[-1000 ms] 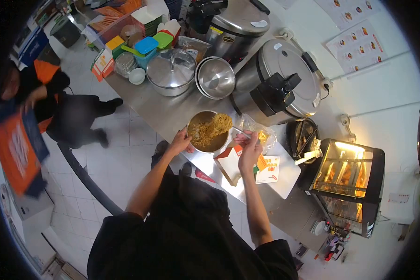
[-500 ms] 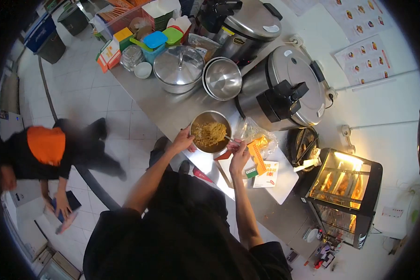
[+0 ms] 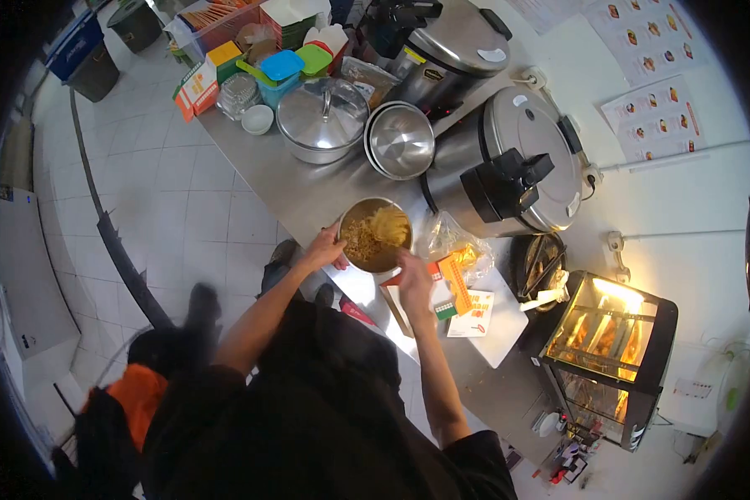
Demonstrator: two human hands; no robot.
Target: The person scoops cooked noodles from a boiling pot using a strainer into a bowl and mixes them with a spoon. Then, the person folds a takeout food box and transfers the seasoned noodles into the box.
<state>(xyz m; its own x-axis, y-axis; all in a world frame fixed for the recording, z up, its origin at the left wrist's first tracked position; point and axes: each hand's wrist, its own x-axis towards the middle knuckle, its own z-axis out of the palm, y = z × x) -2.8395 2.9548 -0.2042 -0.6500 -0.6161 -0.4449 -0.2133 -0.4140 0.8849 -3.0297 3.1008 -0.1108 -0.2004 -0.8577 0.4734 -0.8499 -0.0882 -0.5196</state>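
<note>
My left hand [image 3: 325, 248] is closed round the left rim of a metal bowl [image 3: 363, 205], which is held above the counter's front edge. Brown and yellowish noodle-like food [image 3: 362, 242] fills the bowl, with a paler clump raised on its right side. At the bowl's lower right, my right hand [image 3: 413, 282] is closed in a grip on a thin metal utensil, whose working end is hidden in the food. Just right of this hand lie an orange, white and green carton [image 3: 454, 287] and a printed white packet [image 3: 473, 315].
Nested metal bowls [image 3: 401, 140], a lidded pot [image 3: 322, 117] and large cookers [image 3: 529, 162] stand behind. A clear plastic bag [image 3: 448, 242] and white board [image 3: 502, 333] lie right, near a lit food warmer [image 3: 612, 325]. A co-worker in black and orange [image 3: 137, 400] is at lower left.
My right hand has moved left against the bowl's rim, and the paler clump has shifted up and right in the bowl. The co-worker has moved down and closer to me.
</note>
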